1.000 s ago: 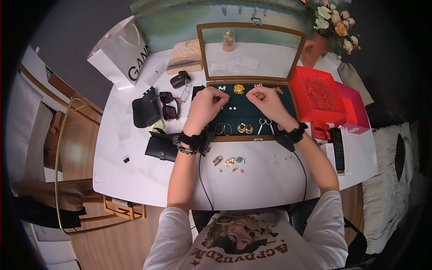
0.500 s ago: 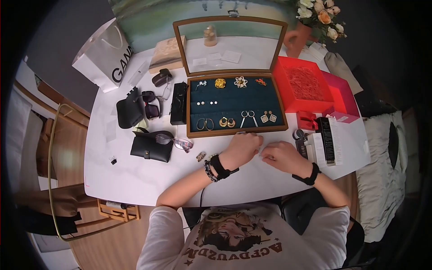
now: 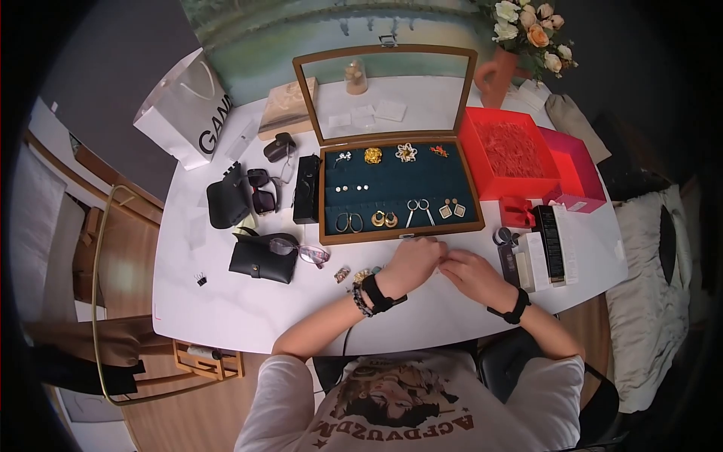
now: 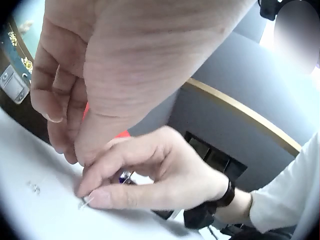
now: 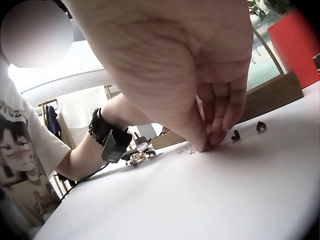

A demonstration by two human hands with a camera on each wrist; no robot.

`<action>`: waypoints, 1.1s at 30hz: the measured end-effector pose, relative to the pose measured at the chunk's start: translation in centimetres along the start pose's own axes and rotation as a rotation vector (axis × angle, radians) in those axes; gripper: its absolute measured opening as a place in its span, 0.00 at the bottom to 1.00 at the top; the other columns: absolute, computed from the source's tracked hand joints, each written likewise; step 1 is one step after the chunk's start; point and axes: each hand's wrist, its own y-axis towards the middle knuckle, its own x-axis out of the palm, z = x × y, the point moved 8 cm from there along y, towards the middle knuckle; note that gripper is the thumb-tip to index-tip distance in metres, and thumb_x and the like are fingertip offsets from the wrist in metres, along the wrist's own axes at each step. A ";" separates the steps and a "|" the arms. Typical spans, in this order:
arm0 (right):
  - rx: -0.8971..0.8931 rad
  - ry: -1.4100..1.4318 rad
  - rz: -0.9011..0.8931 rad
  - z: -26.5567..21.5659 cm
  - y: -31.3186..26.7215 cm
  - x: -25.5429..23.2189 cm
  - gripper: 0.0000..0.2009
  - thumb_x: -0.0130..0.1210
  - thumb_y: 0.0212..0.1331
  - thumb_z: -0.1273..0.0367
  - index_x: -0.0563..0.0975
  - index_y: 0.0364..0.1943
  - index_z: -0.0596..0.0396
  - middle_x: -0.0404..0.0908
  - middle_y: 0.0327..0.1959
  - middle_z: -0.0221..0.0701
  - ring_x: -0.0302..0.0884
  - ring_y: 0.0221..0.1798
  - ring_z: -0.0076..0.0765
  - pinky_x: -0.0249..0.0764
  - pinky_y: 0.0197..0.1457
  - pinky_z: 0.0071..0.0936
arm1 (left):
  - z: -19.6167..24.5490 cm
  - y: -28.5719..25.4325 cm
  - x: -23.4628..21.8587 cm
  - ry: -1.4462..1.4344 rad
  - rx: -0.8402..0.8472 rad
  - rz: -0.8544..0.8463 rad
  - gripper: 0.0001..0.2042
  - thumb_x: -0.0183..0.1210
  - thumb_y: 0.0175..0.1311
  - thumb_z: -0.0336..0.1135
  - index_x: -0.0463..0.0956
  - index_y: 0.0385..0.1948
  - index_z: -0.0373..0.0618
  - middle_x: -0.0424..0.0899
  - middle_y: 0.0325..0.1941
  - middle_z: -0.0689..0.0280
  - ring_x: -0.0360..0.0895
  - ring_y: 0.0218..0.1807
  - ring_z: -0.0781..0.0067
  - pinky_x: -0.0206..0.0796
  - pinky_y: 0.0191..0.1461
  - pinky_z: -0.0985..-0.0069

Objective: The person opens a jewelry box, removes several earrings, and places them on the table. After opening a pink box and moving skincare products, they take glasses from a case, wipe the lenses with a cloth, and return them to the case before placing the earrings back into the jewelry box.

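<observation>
Both hands are close together at the table's front, just before the jewellery box. My right hand pinches a tiny stud earring between thumb and forefinger, its thin post showing in the left wrist view. My left hand bends its fingers down beside the right fingertips; I cannot tell whether it holds anything. More small stud earrings lie on the table near the hands. Two dark heart-shaped earrings rest beyond the right fingers. Partly hidden by the left wrist are larger earrings.
The box's glass lid stands raised; brooches, white studs and hoop earrings fill its rows. Spectacles and sunglasses lie left. On the right are a red box and small cartons.
Both hands have left the box's cushion and come down to the table before it. Another pair of white studs now sits in the middle row. Lately the hands have drawn closer together.
</observation>
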 end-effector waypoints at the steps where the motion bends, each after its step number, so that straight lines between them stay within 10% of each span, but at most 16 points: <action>1: -0.003 0.000 0.001 0.0 0.1 -0.1 0.07 0.60 0.64 0.72 0.84 0.41 0.61 0.84 0.43 0.41 0.82 0.47 0.53 0.79 0.52 0.44 | 0.1 0.2 -0.9 0.003 -0.001 0.001 0.01 0.63 0.61 0.28 0.83 0.30 0.45 0.86 0.31 0.59 0.86 0.36 0.53 0.77 0.40 0.60; 7: 0.083 0.206 0.116 -0.2 3.6 -3.6 0.06 0.59 0.67 0.73 0.82 0.40 0.64 0.84 0.38 0.41 0.83 0.42 0.50 0.79 0.45 0.39 | -5.8 3.9 -10.4 -0.137 -0.250 0.078 0.04 0.65 0.63 0.26 0.88 0.36 0.40 0.91 0.34 0.56 0.90 0.35 0.64 0.79 0.40 0.72; 15: 0.230 0.624 0.234 6.8 13.4 -1.4 0.10 0.62 0.68 0.70 0.85 0.44 0.65 0.89 0.31 0.33 0.83 0.34 0.17 0.78 0.38 0.24 | -14.9 4.5 -11.6 -0.171 -0.451 0.197 0.05 0.69 0.61 0.25 0.89 0.37 0.37 0.92 0.34 0.58 0.90 0.38 0.72 0.80 0.46 0.76; 33: 0.290 0.491 0.130 8.8 19.9 2.5 0.10 0.62 0.65 0.70 0.86 0.43 0.63 0.90 0.33 0.39 0.89 0.38 0.27 0.81 0.43 0.27 | -17.8 3.4 -9.6 0.022 -0.532 0.238 0.05 0.73 0.56 0.32 0.91 0.33 0.46 0.91 0.32 0.60 0.90 0.38 0.63 0.79 0.44 0.70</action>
